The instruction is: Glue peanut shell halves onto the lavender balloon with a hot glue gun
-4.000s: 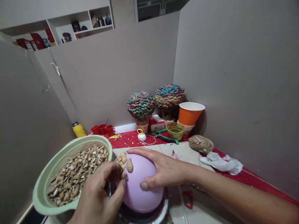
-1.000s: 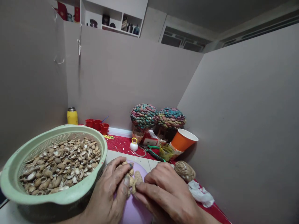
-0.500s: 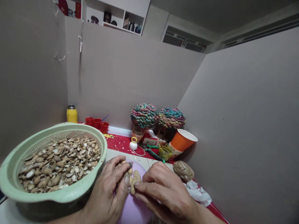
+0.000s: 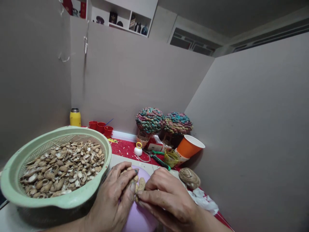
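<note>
Down at the bottom middle, a balloon (image 4: 140, 217) is sitting under both hands, with a few shells (image 4: 136, 178) lying on it. The left hand (image 4: 117, 193) is curving over those shells, fingers bent and close together, thumb alongside; honestly can't tell if it's gripping any, since the knuckles are blocking the view. The right hand (image 4: 169, 196) is pinching one long shell (image 4: 142, 184) by its near end, thumb and forefinger with barely a gap, other fingers curling in. Off to the left, a basket (image 4: 65, 203) is holding loads of loose shells (image 4: 62, 169). Further back, pliers (image 4: 159, 160) are lying by a yellow bowl (image 4: 171, 158), and some yarn (image 4: 189, 178) is resting beyond the right hand, just beside a white wad (image 4: 204, 201).
</note>
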`<state>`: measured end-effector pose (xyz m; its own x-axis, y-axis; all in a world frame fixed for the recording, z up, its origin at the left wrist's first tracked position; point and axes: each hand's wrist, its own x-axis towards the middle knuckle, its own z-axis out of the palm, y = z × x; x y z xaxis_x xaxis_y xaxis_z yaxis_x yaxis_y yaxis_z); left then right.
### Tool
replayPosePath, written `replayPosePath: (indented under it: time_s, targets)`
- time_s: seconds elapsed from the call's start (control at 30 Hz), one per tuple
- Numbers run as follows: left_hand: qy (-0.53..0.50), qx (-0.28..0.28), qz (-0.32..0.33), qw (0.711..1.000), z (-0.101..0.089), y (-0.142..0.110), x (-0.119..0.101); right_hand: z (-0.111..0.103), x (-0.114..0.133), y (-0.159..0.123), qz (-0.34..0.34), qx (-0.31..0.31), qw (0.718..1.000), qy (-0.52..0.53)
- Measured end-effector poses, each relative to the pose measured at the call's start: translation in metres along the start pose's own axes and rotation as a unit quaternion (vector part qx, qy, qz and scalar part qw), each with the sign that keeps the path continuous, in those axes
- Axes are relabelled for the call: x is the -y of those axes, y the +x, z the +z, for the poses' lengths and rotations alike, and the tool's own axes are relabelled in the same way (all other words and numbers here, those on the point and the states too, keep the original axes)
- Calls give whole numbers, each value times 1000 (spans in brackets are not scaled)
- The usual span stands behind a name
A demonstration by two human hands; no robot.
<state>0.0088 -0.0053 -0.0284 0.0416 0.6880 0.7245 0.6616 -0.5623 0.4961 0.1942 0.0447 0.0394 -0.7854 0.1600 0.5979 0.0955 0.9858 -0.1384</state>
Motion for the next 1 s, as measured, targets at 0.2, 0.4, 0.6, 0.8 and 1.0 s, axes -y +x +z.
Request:
replayPosePath:
  time_s: [0.2,0.4,0.6,0.8,1.0]
  targets:
    - [-28,25,-30,999,-3,-1,0,-6,-1,-8,3,-39,999,27]
    - [-41,18,-42,998,3,-9,9,-1,-7,-22,103,-117,987,35]
    - [-38,22,-15,999,5,-15,12,8,-7,-26,228,-15,969,91]
    - [-37,20,-8,999,4,-13,10,13,-7,-19,259,6,956,140]
    - [-29,17,-16,999,7,-14,9,17,-6,-16,247,-5,958,146]
